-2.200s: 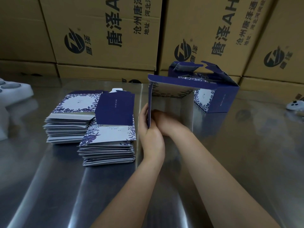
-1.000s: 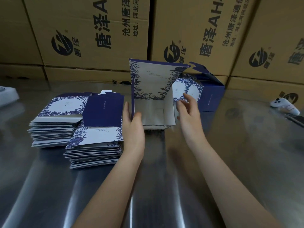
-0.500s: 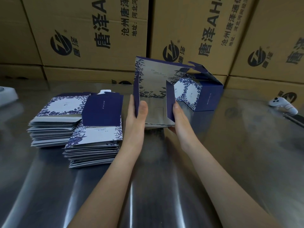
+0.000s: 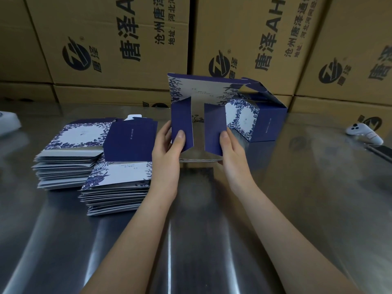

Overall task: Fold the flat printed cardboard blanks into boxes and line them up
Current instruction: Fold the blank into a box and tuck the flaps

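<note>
A half-folded box point(image 4: 199, 92), dark blue with a white floral panel, stands open toward me on the steel table point(image 4: 212, 240). My left hand point(image 4: 167, 145) presses its left blue side flap inward with the thumb on the flap. My right hand point(image 4: 231, 145) does the same on the right flap; a gap remains between the two flaps. Behind it to the right stands a folded box point(image 4: 261, 122) with its top flaps up. Two stacks of flat blanks lie at the left, a rear stack point(image 4: 70, 153) and a nearer stack point(image 4: 118, 183).
Large brown shipping cartons point(image 4: 110, 43) form a wall along the table's far edge. A white controller point(image 4: 362, 132) and a dark flat device point(image 4: 379, 151) lie at the far right. A white object point(image 4: 8, 122) sits at the far left edge.
The blank was opened up into a box shape and set on the table. Both hands moved to its sides and have swung the two blue side flaps inward across the open front.
</note>
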`<act>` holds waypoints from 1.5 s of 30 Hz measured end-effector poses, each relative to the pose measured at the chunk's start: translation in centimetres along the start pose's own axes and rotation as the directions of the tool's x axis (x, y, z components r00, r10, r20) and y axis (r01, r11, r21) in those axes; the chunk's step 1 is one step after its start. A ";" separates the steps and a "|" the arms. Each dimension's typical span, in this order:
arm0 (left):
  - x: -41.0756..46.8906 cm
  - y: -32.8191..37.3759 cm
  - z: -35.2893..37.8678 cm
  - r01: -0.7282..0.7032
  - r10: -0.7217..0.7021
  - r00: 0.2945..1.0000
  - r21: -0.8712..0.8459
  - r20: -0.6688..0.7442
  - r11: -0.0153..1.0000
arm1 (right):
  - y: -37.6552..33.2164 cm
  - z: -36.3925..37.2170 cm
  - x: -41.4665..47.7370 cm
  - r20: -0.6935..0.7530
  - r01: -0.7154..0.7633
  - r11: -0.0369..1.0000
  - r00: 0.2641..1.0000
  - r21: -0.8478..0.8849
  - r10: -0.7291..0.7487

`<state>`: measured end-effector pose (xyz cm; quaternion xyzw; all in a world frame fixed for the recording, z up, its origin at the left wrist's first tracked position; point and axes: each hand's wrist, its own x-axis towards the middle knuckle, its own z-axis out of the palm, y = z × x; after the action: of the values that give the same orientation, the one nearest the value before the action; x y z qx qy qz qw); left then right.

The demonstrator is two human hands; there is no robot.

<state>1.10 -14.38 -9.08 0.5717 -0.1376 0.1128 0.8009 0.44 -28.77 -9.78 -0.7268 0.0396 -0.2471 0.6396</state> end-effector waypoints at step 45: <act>-0.5 0.8 0.4 -0.044 0.072 0.960 0.110 -0.271 0.993 | -1.6 0.0 -1.2 -0.196 0.133 0.990 0.970 -0.056 -0.141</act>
<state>0.36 -14.48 -8.41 0.5867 -0.0358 0.2213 0.7782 -1.02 -28.05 -8.63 -0.7128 0.0583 -0.3614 0.5982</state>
